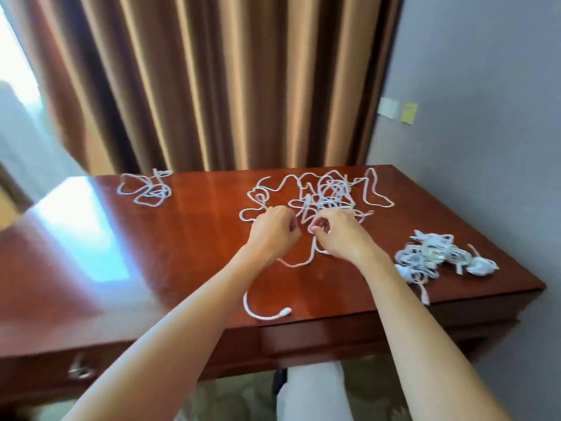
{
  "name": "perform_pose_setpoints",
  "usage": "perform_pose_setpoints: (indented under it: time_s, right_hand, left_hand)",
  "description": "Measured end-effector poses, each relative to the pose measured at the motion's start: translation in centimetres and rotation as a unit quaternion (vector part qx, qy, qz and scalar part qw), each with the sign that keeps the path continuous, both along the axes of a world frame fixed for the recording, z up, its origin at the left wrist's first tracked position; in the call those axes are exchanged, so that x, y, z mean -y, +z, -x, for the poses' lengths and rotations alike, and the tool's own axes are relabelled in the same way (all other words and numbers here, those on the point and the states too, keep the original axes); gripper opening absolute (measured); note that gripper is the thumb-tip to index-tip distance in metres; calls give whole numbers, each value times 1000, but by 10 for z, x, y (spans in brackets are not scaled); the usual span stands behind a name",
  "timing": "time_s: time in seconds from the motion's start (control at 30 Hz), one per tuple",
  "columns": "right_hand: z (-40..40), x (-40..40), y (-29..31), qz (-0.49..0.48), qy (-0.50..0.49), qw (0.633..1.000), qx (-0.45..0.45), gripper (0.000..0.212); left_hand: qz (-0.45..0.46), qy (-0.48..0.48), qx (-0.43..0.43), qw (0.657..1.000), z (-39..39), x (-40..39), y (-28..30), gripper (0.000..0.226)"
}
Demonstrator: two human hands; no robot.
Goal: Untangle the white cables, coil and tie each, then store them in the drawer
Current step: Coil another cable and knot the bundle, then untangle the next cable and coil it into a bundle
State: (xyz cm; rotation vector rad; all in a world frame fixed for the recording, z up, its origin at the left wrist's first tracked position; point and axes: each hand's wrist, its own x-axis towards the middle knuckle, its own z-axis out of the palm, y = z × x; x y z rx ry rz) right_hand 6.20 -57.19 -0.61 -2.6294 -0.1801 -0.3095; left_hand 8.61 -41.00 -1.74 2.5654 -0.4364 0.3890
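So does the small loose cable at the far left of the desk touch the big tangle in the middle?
Apart. The head view shows bare desk between the small loose cable and the big tangle.

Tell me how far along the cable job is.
Done, apparently: a pile of coiled cables at the desk's right edge. In hand: left hand and right hand both work at the big tangle, fingers curled on strands. Left: that tangle, the small loose tangle far left, and storing; the drawer is shut.
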Motion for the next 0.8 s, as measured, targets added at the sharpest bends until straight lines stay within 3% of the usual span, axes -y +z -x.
perform_pose_setpoints:
  time_s: [0.23,0.57,0.67,0.8]
  right_hand:
    - [-55,-110,-14,16,88,995,-37,12]
    - [-148,-276,-58,96,203,968,-110,48]
    - [-175,-310,-79,37,188,978,-82,51]
    - [-206,-336,-97,31,157,987,-7,48]
  left_hand:
    - [20,109,-47,993,-22,-115,-23,12]
    - [64,201,-15,977,-81,-260,-90,8]
    - [78,214,-10,974,-114,-282,-95,8]
    - [25,235,5,972,-150,-302,-97,36]
